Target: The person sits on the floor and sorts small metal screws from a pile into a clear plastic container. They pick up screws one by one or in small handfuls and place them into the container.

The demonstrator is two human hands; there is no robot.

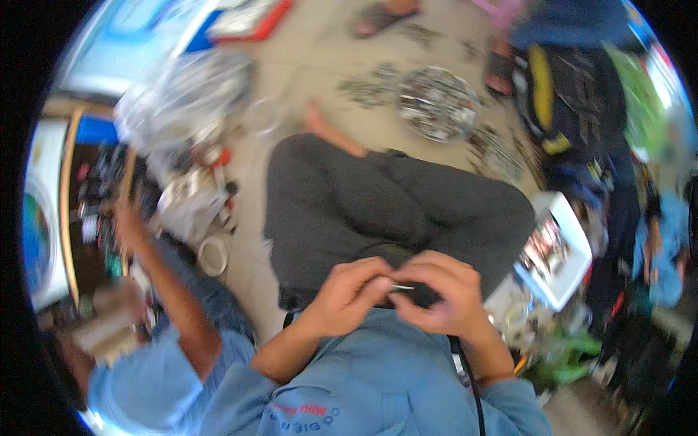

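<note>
Close in front of my body, my two hands meet over my lap. My left hand is closed, its thumb and forefinger pinching one end of a thin silver metal piece. The fingers of my right hand curl round a small black object right beside it. Blur and the fingers hide the exact kind of both pieces, and I cannot tell whether they are joined. Dark grey trousers cover my crossed legs below the hands.
A round metal tray full of small parts lies ahead, with loose parts scattered beside it. At my right stands a white bin holding parts. Plastic bags lie far left. A co-worker in blue sits at my left.
</note>
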